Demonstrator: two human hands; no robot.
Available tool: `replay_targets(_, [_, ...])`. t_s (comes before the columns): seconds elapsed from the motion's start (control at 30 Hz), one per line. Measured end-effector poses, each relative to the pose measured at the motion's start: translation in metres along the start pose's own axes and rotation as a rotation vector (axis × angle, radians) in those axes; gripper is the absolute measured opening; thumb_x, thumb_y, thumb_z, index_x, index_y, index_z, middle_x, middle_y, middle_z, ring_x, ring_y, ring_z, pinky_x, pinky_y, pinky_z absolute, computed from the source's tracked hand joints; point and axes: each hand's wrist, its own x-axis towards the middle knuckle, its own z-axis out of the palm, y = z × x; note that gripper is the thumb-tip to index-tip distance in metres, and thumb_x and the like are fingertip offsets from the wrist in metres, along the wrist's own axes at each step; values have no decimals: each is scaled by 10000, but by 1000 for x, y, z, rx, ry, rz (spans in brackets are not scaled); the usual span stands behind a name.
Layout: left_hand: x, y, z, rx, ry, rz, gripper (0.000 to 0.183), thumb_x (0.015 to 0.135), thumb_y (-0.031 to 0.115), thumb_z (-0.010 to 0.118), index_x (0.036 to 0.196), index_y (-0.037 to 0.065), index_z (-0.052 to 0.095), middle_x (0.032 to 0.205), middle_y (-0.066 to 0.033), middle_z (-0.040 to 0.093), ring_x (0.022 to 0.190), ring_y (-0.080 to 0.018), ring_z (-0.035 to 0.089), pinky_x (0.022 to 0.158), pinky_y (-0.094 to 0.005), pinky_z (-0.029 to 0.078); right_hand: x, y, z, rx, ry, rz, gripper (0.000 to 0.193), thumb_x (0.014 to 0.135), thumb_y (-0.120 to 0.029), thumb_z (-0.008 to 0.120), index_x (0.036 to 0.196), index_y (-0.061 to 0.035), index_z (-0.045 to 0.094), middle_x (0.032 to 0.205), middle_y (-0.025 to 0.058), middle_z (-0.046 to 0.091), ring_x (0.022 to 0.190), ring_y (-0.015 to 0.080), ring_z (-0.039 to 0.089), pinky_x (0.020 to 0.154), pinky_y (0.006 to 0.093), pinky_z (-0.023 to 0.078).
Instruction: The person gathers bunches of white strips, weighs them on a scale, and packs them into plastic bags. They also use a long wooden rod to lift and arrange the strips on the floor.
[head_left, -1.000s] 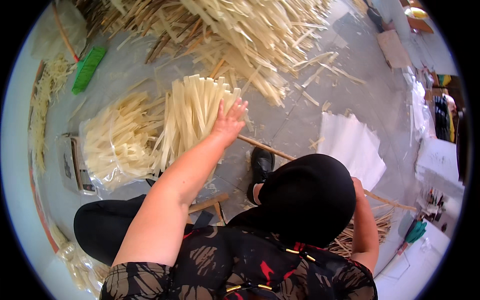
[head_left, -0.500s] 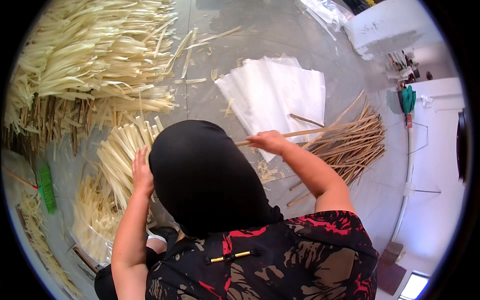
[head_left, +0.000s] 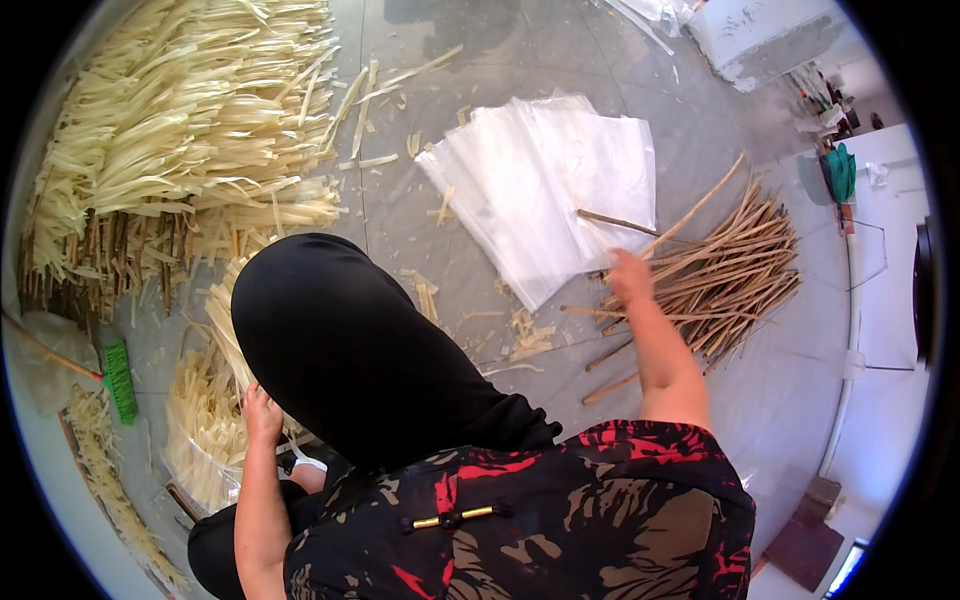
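Observation:
My left hand (head_left: 262, 414) is beside my black-clad knee, its fingers curled at the lower end of a bundle of flat pale strips (head_left: 226, 318); the knee hides much of the bundle. Off to the right, my right hand (head_left: 630, 279) is over the left ends of a pile of thin brown sticks (head_left: 730, 275). Its fingers are blurred, so whether they grip a stick does not show. One longer stick (head_left: 702, 202) slants up from near that hand. A short stick (head_left: 625, 218) lies across the white plastic sheets (head_left: 525, 185).
A large heap of pale strips (head_left: 190, 120) with brown stick ends fills the upper left. More strips stand in a clear bag (head_left: 205, 440) at lower left, near a green brush head (head_left: 119, 382). Loose scraps (head_left: 530, 335) lie on the grey floor (head_left: 400, 205).
My right hand has moved right to the stick pile; the long stick it held across the sheets is no longer there. My left hand has moved down along the strips.

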Motion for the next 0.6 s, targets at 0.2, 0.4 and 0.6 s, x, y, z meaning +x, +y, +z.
replay_targets(0.2, [3,-15,23,22,79,10,231,804,180,648,1024,174,718,1318,-199,507,1251,-359,454,1061,-417,370,-56,-76,71,-244,-713,-250,213,846,-271,529,905,-102,643,969,162,664,895,386,619,751,484,501])
replay_targets(0.4, [27,-32,-10,-145,244,-212,322,789,222,613,1101,175,678,1280,-174,545,1197,-327,506,1034,-395,390,-34,19,54,-190,-915,-56,551,717,-295,750,1203,-71,619,1135,209,642,1078,346,604,952,402,456])
replay_targets(0.6, [68,-107,1,-532,355,-592,542,814,299,612,1309,92,533,1338,-185,517,1242,-316,488,1024,-391,400,114,-299,-134,775,-279,-259,374,964,-291,545,1211,-15,591,1012,71,648,897,129,620,803,272,501])
